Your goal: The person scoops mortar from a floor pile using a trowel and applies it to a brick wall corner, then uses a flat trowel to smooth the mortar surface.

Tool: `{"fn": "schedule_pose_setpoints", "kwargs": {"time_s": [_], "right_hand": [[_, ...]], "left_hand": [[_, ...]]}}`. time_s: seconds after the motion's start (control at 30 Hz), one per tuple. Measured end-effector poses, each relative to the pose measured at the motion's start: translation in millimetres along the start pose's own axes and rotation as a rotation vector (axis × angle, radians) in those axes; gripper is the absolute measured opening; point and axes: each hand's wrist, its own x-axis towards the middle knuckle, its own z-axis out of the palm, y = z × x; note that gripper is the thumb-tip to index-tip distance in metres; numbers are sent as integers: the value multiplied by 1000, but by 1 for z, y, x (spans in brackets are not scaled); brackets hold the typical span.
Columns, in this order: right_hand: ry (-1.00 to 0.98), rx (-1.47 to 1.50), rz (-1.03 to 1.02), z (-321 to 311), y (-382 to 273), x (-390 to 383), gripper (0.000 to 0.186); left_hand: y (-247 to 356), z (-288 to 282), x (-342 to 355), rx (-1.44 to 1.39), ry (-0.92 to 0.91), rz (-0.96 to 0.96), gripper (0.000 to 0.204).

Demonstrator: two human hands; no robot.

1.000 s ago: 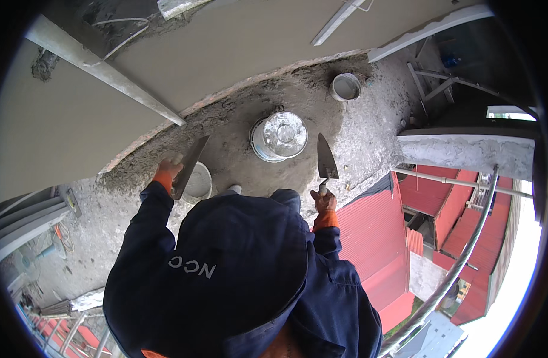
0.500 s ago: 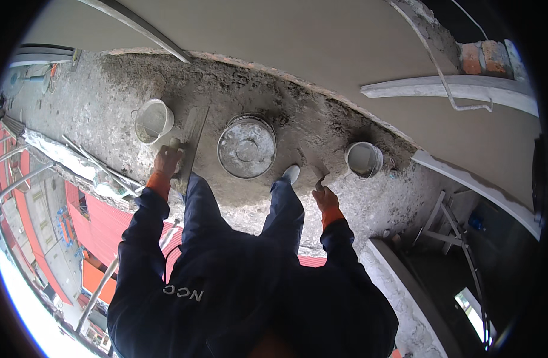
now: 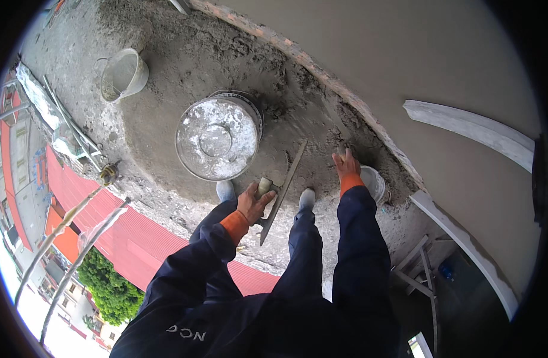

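Observation:
My left hand (image 3: pixel 250 206) is closed around the pale grip of a plastering float (image 3: pixel 284 194). The float's long, thin plate is tilted nearly edge-on, above the ground between my feet. My right hand (image 3: pixel 347 164) is reached forward beside a small bucket (image 3: pixel 373 182), partly hidden by my forearm. Its fingers are bent, but what they hold is hard to make out, and no trowel blade shows. Ahead of my left foot stands a large round drum or bucket (image 3: pixel 216 140) with a flat top smeared with white and grey.
Another bucket (image 3: pixel 124 76) with a handle sits farther left on the mortar-covered ground (image 3: pixel 166 59). A smooth plastered wall (image 3: pixel 369 53) runs along the far right, with a pale board (image 3: pixel 471 126) against it. Poles (image 3: pixel 86 238) and a drop over red roofing (image 3: pixel 113 224) lie left.
The view has swung right and closer. My left hand has carried the float rightward past the drum. My right hand has reached forward to the small bucket; the trowel it held no longer shows.

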Motion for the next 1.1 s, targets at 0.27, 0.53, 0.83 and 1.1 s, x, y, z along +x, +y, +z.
{"fn": "schedule_pose_setpoints", "kwargs": {"time_s": [0.27, 0.53, 0.83, 1.1], "right_hand": [[184, -137, -187, 85, -40, 186, 64], [218, -48, -412, 125, -84, 326, 66], [-151, -137, -624, 191, -43, 247, 72], [286, 115, -587, 120, -183, 327, 58]], "left_hand": [[-144, 127, 151, -31, 394, -130, 55], [-177, 141, 222, -112, 688, 100, 59], [-201, 159, 298, -109, 835, -80, 63], [-237, 146, 277, -50, 616, -33, 64]]}}
